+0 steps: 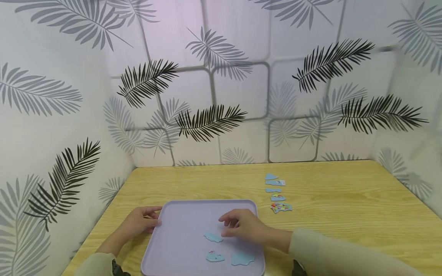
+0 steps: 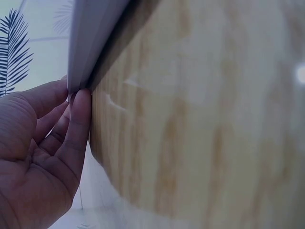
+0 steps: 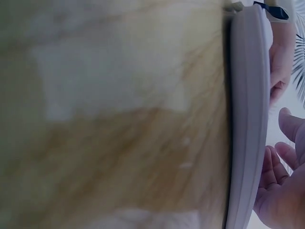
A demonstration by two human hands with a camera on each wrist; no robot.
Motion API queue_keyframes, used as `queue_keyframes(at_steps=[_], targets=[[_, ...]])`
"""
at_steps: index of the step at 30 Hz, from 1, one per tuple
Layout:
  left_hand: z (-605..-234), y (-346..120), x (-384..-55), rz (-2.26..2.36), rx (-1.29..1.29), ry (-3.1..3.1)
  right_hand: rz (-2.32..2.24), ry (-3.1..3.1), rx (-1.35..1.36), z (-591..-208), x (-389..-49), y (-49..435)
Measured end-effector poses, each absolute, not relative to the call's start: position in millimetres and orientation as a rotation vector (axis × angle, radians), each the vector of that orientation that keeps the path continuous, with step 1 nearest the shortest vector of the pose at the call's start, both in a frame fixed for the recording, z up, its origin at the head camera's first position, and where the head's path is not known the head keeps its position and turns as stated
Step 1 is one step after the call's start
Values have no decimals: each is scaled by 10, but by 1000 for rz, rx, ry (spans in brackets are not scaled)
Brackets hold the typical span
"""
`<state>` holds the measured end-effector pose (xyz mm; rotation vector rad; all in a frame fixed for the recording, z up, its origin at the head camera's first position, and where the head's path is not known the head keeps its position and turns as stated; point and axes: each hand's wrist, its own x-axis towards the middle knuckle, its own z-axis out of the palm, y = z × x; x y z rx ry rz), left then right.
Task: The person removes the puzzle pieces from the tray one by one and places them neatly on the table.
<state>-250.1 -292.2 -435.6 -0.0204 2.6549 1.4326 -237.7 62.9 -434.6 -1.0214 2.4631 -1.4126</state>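
Observation:
A pale lilac tray (image 1: 179,237) lies on the wooden table, near its front edge. My left hand (image 1: 139,223) holds the tray's left rim; in the left wrist view the fingertips (image 2: 82,102) of that hand meet at the rim. Over the tray's right half is my right hand (image 1: 246,227), fingers loosely bent, with nothing seen between them. Just left of its fingers a narrow light-blue piece (image 1: 213,237) with a jagged edge lies on the tray. Nearer the front are a blue piece with coloured marks (image 1: 215,257) and a larger plain blue piece (image 1: 243,258).
Beyond the tray's right corner, several irregular blue pieces (image 1: 273,190) form a column on the table (image 1: 345,199). The lowest, a multicoloured piece (image 1: 281,207), has the most pattern. A leaf-patterned wall (image 1: 238,142) borders the table at the back.

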Motion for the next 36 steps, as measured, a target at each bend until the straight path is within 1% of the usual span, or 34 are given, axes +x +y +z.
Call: queue_keyframes(at_steps=[7, 20, 36], targets=[[-4347, -2917, -2496, 1434, -23, 2655, -1354, 2479, -1035, -4369, -2341, 531], [-4346, -2912, -2492, 1436, -18, 2656, -1118, 2587, -978, -4348, -2295, 407], [-4344, -2905, -2484, 1438, -21, 2663, -1089, 2631, -932, -4319, -2249, 331]])
